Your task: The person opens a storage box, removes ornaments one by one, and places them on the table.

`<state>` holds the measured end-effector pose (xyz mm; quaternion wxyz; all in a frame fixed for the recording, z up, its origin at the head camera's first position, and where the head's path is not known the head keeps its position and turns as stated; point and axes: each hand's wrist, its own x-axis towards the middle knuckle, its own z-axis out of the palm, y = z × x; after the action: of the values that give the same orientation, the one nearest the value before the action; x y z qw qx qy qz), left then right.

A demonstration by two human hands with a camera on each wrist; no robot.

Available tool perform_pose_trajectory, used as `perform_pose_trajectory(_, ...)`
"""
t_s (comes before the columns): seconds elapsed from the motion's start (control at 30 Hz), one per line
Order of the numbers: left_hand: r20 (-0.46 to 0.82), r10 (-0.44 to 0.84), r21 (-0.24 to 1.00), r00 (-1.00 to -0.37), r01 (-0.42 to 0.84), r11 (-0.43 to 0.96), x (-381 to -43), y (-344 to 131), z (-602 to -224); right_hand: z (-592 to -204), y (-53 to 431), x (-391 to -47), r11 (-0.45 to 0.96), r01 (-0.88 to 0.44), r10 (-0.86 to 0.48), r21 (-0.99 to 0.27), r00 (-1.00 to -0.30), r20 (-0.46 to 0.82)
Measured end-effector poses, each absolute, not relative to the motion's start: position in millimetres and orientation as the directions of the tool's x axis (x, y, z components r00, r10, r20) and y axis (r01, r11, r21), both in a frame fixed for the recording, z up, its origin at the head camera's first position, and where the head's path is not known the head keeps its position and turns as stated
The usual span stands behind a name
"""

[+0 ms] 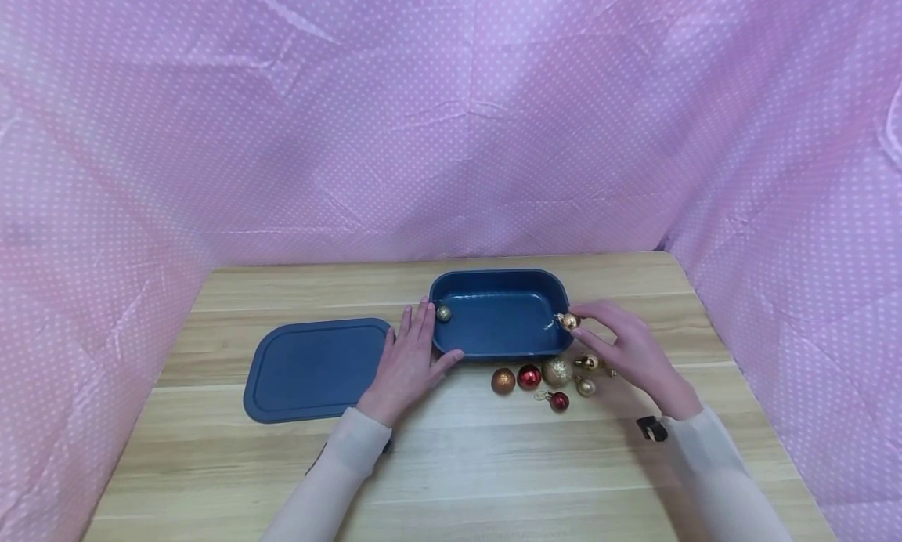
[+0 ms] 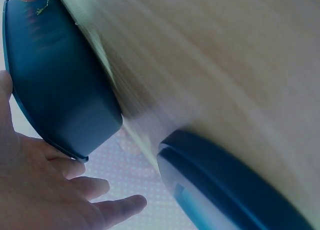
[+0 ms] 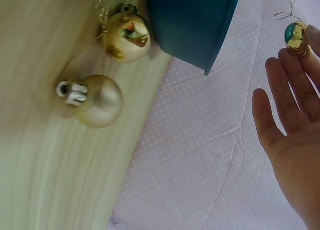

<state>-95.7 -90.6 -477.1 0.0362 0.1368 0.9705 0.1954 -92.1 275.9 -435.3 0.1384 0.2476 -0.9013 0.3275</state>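
Observation:
A blue rectangular box (image 1: pixel 500 355) stands without a lid, a glittery gold bauble (image 1: pixel 443 313) lying inside at its left end. My left hand (image 1: pixel 410 362) rests against that end, fingers straight along the outside and thumb at the front rim. Thumb and fingertips of my right hand (image 1: pixel 637 354) pinch a small shiny gold bauble (image 1: pixel 571 321) at the box's right rim; its thin hanging loop shows in the right wrist view. In front of the box lie a copper bauble (image 1: pixel 503 381), a red bauble (image 1: pixel 529 377) and a larger glittery gold bauble (image 1: pixel 557 371).
The flat blue lid (image 1: pixel 317 373) lies left of the box, partly behind my left hand. A dark red bauble (image 1: pixel 559 402), a pale gold bauble (image 1: pixel 586 386) and a shiny gold one (image 1: pixel 588 362) lie below my right hand. Pink dotted cloth (image 1: pixel 423 135) surrounds the wooden table (image 1: pixel 479 464).

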Motion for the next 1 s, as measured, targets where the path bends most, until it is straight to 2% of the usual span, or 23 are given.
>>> perform_pose_trajectory(0.7,-0.013,0.282,0.392,-0.959,0.254,0.884,-95.5,-90.8,-477.3,-446.0,295.5,-66.1,0.716,-0.479,-0.285,-0.507,-0.864,0.414)
perform_pose_trajectory(1.0,-0.016,0.279,0.383,-0.960,0.252,0.889,-95.6,-91.0,-476.0,-453.0,305.3,-59.4,0.718,-0.498,-0.288,-0.486,-0.849,0.443)
